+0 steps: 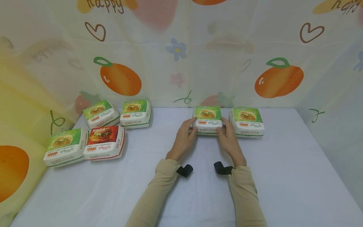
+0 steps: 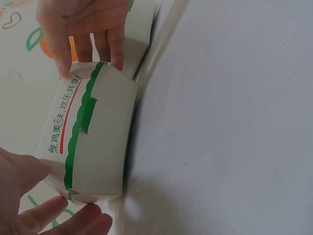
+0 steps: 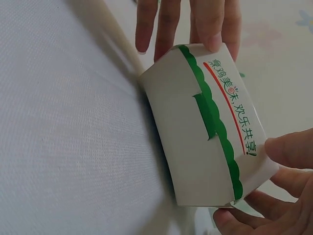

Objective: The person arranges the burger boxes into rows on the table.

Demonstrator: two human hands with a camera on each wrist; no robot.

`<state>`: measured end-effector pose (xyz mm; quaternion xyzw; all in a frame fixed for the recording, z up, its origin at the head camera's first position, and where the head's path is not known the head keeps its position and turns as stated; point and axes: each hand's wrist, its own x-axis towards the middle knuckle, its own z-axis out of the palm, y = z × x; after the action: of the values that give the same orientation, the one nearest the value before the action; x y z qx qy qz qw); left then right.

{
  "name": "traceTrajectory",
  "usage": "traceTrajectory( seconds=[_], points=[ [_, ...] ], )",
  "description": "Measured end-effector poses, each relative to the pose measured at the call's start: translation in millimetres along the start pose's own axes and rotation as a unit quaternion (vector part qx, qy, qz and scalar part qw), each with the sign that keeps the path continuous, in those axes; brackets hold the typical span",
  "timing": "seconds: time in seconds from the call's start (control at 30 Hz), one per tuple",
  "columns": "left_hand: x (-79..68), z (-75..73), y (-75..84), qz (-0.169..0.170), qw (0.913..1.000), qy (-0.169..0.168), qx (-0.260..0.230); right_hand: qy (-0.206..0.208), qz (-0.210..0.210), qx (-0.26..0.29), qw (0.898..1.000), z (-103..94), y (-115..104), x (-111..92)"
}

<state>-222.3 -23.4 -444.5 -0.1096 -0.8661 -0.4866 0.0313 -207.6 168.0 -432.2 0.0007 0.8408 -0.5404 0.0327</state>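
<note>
A green-and-white burger box (image 1: 209, 121) stands at the back of the table, right of centre, gripped from both sides. My left hand (image 1: 184, 138) holds its left side, thumb at the near corner and fingers along the side. On the opposite side, my right hand (image 1: 228, 138) holds it in the same way. The left wrist view shows the box's white front (image 2: 100, 137) with a scalloped green band and a closed green tab. Just right of my right hand sits another green burger box (image 1: 246, 122). The right wrist view shows the held box's lower edge (image 3: 168, 161) close over the tablecloth.
At the left stand three more green burger boxes, at the back (image 1: 101, 114), beside it (image 1: 135, 114) and in front (image 1: 66, 147), plus a red burger box (image 1: 105, 142). A printed curtain (image 1: 227, 72) hangs behind the white table (image 1: 283, 183).
</note>
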Motion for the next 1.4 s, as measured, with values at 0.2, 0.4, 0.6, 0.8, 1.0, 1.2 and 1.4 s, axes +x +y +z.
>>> traceTrajectory(
  seconds=[0.2,0.4,0.6,0.8,1.0,1.2,1.4],
  points=[
    [0.4,-1.1,-0.5,-0.002,1.0000,0.000,0.007,-0.006,0.003,0.008,1.000,-0.1,-1,0],
    [0.0,-4.2,-0.1,0.005,0.9999,0.005,0.011,-0.003,-0.007,-0.008,1.000,-3.2,-4,-1],
    [-1.2,-8.6,-0.2,-0.004,0.9998,0.007,0.019,0.003,-0.020,-0.019,1.000,-10.8,-14,-4],
    [-4.3,-15.8,0.7,-0.015,0.9998,0.006,0.014,0.000,-0.033,-0.012,0.999,-13.6,-19,-5],
    [-9.9,-28.1,0.8,-0.021,0.9996,0.014,0.010,0.007,-0.048,-0.016,0.999,-11.5,-23,-6],
    [-18.2,-43.1,-4.5,-0.025,0.9992,0.025,0.018,0.004,-0.069,-0.020,0.997,-7.6,-26,-9],
    [-24.7,-56.8,-7.0,-0.007,0.9990,0.039,0.022,0.012,-0.091,-0.016,0.996,-3.8,-27,-10]
  ],
)
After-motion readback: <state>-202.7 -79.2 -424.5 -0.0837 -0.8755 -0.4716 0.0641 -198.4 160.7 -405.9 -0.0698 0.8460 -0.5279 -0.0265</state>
